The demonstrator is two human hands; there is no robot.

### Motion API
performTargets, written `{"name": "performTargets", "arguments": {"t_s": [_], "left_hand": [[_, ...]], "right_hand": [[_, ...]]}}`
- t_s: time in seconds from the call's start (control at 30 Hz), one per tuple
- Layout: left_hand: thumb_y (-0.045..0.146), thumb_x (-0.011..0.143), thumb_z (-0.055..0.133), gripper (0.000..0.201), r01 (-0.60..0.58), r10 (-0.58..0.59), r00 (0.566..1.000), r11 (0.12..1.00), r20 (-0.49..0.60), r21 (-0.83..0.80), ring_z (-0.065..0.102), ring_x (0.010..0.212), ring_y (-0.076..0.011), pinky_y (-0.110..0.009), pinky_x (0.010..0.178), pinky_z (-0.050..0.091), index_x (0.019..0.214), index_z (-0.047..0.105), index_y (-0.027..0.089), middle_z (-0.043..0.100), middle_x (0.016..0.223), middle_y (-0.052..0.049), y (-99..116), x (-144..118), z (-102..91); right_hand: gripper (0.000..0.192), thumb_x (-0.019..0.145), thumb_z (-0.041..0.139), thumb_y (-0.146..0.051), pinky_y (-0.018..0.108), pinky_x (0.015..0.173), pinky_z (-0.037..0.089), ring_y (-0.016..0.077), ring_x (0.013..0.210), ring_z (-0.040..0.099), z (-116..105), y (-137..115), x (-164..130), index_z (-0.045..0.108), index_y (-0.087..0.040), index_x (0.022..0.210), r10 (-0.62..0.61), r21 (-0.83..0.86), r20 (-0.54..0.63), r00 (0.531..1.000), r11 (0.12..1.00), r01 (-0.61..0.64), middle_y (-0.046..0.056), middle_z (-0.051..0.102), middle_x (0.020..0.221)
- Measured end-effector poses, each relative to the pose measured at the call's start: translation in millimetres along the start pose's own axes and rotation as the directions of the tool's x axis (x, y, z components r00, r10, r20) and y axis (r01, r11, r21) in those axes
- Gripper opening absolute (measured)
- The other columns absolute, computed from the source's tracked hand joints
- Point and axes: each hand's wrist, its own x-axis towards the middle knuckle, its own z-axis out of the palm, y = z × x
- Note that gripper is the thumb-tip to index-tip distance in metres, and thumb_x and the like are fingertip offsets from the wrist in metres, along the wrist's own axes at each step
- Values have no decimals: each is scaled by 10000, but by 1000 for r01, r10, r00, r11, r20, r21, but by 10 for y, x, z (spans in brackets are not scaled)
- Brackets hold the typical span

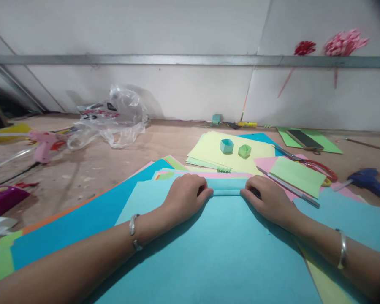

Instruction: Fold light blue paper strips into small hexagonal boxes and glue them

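A light blue piece of paper (227,186) with a narrow folded edge lies between my two hands. My left hand (187,196) is closed on its left end, thumb and curled fingers pinching the fold. At the right end, my right hand (269,197) pinches it the same way. Under both hands spreads a large light blue sheet (215,253) on top of a stack of coloured papers. Just beyond the folded piece sits a small green zigzag-folded strip (223,169). Farther off, a small blue paper box (226,146) and a green one (245,151) stand on pale yellow sheets (209,147).
To the right lie scissors (316,166), a grey cutter or pen (291,190), a green paper piece (299,175), a blue glue gun (369,179) and a phone (305,139). Left are a pink glue gun (42,145), a plastic bag (114,118) and a purple object (8,199).
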Motion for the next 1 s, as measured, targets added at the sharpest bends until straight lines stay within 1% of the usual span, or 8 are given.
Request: {"name": "performTargets", "arguments": {"t_s": [0.13,0.3,0.53,0.63,0.7,0.83,0.9,1.0], "left_hand": [[319,839,595,281,-37,38,999,998,-30,46,502,584,-165,-273,535,300,600,544,180,586,592,-22,-6,-11,9],[351,850,592,325,-42,41,999,994,12,100,512,597,-176,-278,526,278,581,523,180,585,601,-31,-15,2,-7],[369,855,582,329,-27,28,999,1000,-36,9,477,553,-145,-260,520,299,589,533,181,565,577,-7,-57,16,8],[349,846,569,320,-27,27,1000,1000,6,-9,489,564,-153,-260,517,292,576,531,180,572,577,-15,-62,21,-34],[335,830,563,330,-12,13,997,1000,75,-12,480,551,-155,-262,507,280,542,514,182,558,556,-14,-60,20,-84],[307,794,579,309,19,-19,972,1000,232,0,450,521,-151,-270,502,252,519,512,183,551,530,-9,-34,4,-181],[304,790,584,313,0,-8,969,999,246,33,439,524,-152,-276,507,236,513,503,182,546,530,-15,-15,-6,-203],[305,793,579,328,-17,1,971,998,238,67,417,528,-152,-280,511,221,507,476,182,524,530,-17,2,-14,-198]], "right_hand": [[214,908,528,-299,297,606,378,181,681,531,19,13,-1,533,-203,717,-9,-23,-22,1000,1000,8,34,594,721],[204,909,529,-287,295,597,378,189,680,534,20,26,11,517,-205,722,-15,-52,-3,1000,999,15,40,597,721],[196,918,485,-249,295,598,379,187,676,522,12,29,12,498,-207,726,-51,-93,-4,999,994,50,43,584,728],[199,904,493,-248,294,598,373,183,672,517,-4,19,9,500,-204,710,-26,-60,6,1000,998,26,39,579,715],[194,881,516,-247,284,590,366,170,651,509,-26,0,2,506,-202,693,-34,2,25,999,999,34,27,573,691],[208,843,545,-243,276,582,342,143,592,458,-71,-52,-19,493,-201,647,-136,64,67,988,989,132,0,535,628],[225,843,540,-242,277,583,331,139,580,440,-81,-72,-25,475,-202,631,-161,55,76,984,986,157,-6,520,609],[226,850,534,-243,276,579,321,142,586,445,-79,-89,-24,470,-203,636,-139,42,102,985,990,136,-3,523,621]]}}
